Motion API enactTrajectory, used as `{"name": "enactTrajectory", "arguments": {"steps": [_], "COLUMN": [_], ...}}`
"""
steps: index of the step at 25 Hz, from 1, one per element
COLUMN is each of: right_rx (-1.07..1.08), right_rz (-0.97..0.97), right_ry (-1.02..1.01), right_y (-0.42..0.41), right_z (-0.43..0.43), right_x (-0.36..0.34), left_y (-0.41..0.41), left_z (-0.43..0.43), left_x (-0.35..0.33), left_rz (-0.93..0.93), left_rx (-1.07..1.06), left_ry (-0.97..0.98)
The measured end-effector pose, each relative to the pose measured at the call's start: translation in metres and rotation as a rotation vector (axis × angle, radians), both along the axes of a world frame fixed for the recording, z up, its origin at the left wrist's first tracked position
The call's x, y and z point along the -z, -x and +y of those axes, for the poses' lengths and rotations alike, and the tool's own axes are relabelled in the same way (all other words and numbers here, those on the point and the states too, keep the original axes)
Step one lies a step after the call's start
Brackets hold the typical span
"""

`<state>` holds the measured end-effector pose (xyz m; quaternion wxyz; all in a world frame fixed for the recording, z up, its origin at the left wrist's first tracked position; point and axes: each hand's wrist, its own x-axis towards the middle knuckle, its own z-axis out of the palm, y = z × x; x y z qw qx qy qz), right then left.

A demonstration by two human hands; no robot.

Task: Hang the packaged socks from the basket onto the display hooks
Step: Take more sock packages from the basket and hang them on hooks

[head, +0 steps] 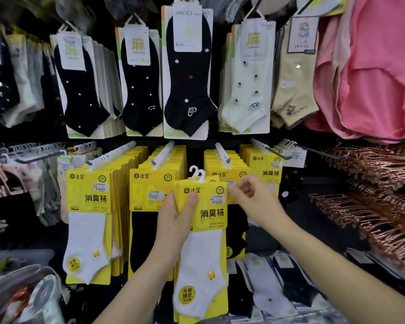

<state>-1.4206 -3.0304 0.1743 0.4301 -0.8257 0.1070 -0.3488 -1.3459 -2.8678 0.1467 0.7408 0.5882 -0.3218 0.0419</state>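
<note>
Sock packs (204,230): white ankle socks on yellow cards, at least two stacked, with two white plastic hangers (197,174) showing at the top.
Position: held upright in front of the lower rack, between the black-sock column and the next column to the right, on no peg.
Left hand (175,220): grips the stack by its left edge, thumb pressed flat on the card face, fingers behind.
Right hand (255,197): at the stack's upper right corner, fingers curled. Whether it pinches the card or only touches it cannot be told.
Lower rack: white pegs (160,155) loaded with matching yellow packs. White socks (89,206) hang at left, black socks (145,195) beside them, and more packs behind the right hand.
Upper rack: black dotted socks (187,73), pale green socks (246,90), beige socks (295,90).
Right side: pink garments (372,66) above, copper-coloured hangers (372,206) below.
</note>
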Motion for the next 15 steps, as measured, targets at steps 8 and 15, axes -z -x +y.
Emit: {"name": "enactTrajectory", "arguments": {"steps": [8, 15], "right_rx": [-0.066, 0.187], "right_rz": [-0.009, -0.055], "right_ry": [-0.174, -0.142], "right_y": [0.011, 0.013], "right_z": [-0.003, -0.027], "right_x": [0.005, -0.009], "left_y": [0.008, -0.014], "left_z": [-0.015, 0.007], "left_x": [0.000, -0.001], "left_rz": [0.031, 0.017], "left_rx": [0.088, -0.092], "left_ry": [-0.048, -0.018]}}
